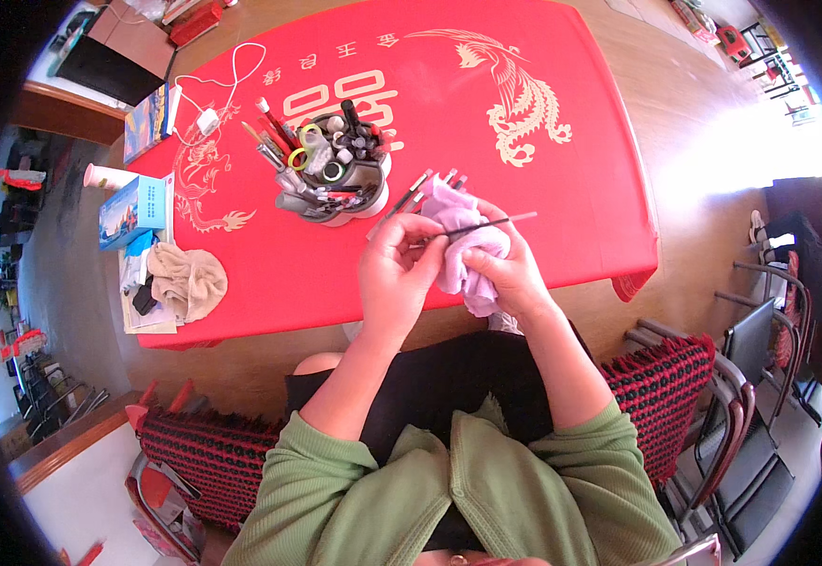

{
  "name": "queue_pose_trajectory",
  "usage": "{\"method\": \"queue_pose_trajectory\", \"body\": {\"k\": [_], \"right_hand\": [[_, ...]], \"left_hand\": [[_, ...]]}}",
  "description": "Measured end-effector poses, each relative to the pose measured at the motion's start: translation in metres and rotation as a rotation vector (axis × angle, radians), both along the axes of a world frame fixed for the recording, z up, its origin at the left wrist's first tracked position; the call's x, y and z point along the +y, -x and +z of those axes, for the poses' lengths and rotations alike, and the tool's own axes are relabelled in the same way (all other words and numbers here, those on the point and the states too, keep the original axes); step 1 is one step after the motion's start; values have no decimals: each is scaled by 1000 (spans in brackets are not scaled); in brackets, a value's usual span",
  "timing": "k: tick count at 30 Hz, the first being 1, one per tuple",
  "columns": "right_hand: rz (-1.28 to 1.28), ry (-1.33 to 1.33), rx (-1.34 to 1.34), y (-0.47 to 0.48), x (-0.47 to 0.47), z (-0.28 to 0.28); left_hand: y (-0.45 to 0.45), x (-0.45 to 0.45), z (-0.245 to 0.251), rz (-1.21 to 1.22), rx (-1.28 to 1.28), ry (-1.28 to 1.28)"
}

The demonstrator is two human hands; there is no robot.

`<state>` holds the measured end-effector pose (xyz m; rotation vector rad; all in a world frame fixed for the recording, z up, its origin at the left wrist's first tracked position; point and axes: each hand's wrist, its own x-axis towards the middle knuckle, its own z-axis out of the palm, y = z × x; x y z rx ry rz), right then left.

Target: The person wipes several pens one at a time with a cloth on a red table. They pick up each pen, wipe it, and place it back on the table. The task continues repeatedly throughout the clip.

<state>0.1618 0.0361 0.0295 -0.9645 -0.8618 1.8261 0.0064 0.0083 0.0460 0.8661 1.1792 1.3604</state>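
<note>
Over the table's near edge, my left hand (395,272) pinches a thin dark stick-like item (478,226), perhaps a pen or a refill, with a paler tip pointing right. My right hand (517,279) grips a bunched lilac cloth (478,265), its thumb pressed into the folds. The stick crosses in front of the cloth. Just beyond my hands, several pens (411,191) lie on the red tablecloth (276,283), partly hidden by the cloth. A dark round desk organizer (381,191) packed with pens, markers and tape rolls stands left of them.
At the left edge are a crumpled beige cloth (188,279), a blue tissue box (135,209), a paper cup (106,177) and a white charger (208,122) with its cable. Chairs with red-and-black woven covers (666,396) flank me. Black folding chairs (747,453) stand at right.
</note>
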Motion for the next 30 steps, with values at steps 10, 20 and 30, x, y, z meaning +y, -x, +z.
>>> {"method": "queue_pose_trajectory", "body": {"k": [10,20,30], "right_hand": [[-128,-63,-195,5,2,5],[-327,19,63,-15,19,-5],[-105,-117,-295,6,3,-1]], "left_hand": [[2,-1,-15,-140,87,96],[8,1,-27,-272,-323,364],[9,0,-52,-295,-513,287]]}}
